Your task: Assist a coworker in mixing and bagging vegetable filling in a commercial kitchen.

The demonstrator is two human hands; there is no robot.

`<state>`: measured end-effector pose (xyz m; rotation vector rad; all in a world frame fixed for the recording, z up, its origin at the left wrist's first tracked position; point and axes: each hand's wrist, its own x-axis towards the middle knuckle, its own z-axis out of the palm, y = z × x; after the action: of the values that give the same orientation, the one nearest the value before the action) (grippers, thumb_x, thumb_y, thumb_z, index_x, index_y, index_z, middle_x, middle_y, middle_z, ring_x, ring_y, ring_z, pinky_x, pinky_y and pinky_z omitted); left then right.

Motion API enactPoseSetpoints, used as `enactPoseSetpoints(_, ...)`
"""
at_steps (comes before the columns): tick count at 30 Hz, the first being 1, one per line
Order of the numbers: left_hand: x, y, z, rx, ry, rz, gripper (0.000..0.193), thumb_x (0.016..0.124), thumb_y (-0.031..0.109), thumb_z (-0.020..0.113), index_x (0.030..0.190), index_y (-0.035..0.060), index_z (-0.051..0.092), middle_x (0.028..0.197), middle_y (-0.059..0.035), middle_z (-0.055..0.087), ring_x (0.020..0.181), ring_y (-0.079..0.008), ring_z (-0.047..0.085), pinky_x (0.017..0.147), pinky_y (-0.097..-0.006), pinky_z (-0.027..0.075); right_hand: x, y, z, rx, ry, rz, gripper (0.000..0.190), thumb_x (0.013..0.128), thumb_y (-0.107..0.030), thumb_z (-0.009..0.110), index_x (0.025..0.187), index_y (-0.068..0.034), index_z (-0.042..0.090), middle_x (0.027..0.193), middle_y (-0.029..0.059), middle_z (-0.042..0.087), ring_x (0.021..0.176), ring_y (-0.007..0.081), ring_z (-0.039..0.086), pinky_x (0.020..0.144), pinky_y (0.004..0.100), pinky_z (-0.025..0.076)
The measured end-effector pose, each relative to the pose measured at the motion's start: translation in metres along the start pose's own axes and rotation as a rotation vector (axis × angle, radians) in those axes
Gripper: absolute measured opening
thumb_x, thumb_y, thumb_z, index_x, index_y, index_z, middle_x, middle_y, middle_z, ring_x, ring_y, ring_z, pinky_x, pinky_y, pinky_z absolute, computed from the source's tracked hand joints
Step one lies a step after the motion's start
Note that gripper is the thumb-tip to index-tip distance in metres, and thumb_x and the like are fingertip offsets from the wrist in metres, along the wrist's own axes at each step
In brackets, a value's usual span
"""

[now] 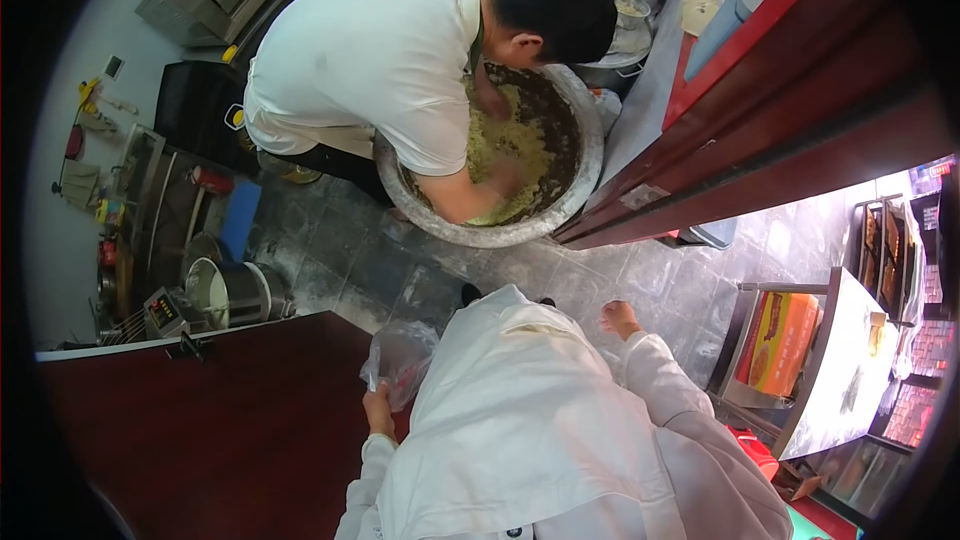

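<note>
My left hand [381,411] grips the edge of a clear plastic bag [405,361], low beside my white coat, next to the dark red door panel. On the other side of my body, my right hand [619,319] hangs over the tiled floor, its fingers curled; whether anything is inside them cannot be told. In front of me a co-worker [367,60] in a white shirt bends over a large round vat [510,236] with a thick grey rim. Both of the co-worker's hands are in a yellow-green crumbly mass [510,139] inside it.
The dark red door panel [225,420] stands at left, near a steel pot [225,292] and a control box [163,313]. A red partition [720,135] rises right of the vat. At right is a steel table [844,382] with an orange carton [784,345] on its lower shelf.
</note>
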<state>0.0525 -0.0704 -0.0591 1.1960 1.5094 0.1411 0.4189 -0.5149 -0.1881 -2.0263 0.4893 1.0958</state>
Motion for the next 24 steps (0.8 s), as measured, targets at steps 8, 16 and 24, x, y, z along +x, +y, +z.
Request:
enactPoseSetpoints(8,0.013,0.03,-0.002,-0.473,-0.055,-0.046,0.026,0.089,0.019,0.057,0.11,0.0023,0.057,0.099,-0.0072,0.061,0.09,-0.0196,0.06,0.071,-0.0347,0.05,-0.003,-0.031,0.006,0.031,-0.079,0.007,0.02,0.088,-0.018,0.052,0.101,-0.006,0.061,0.08,0.0097,0.063,0.064,0.0211,0.063,0.054,0.0354,0.055)
enactPoseSetpoints(16,-0.018,0.182,0.088,-0.565,-0.42,0.051,0.025,0.09,0.02,0.057,0.108,0.0029,0.056,0.098,-0.0043,0.061,0.084,-0.0163,0.062,0.064,-0.0308,0.053,-0.07,-0.219,0.057,0.033,-0.344,-0.378,0.054,0.086,-0.042,0.06,0.123,-0.004,0.052,0.109,0.0106,0.058,0.095,0.0214,0.057,0.075,0.0354,0.05)
enactPoseSetpoints(24,-0.035,0.253,0.177,-0.423,-0.871,0.067,0.018,0.091,0.02,0.056,0.098,0.0036,0.058,0.083,0.0002,0.058,0.071,-0.0109,0.057,0.063,-0.0282,0.049,-0.045,-0.275,0.074,0.409,-0.285,-0.227,0.07,0.084,-0.049,0.06,0.135,-0.005,0.04,0.13,0.0111,0.048,0.112,0.0217,0.05,0.086,0.0347,0.042)
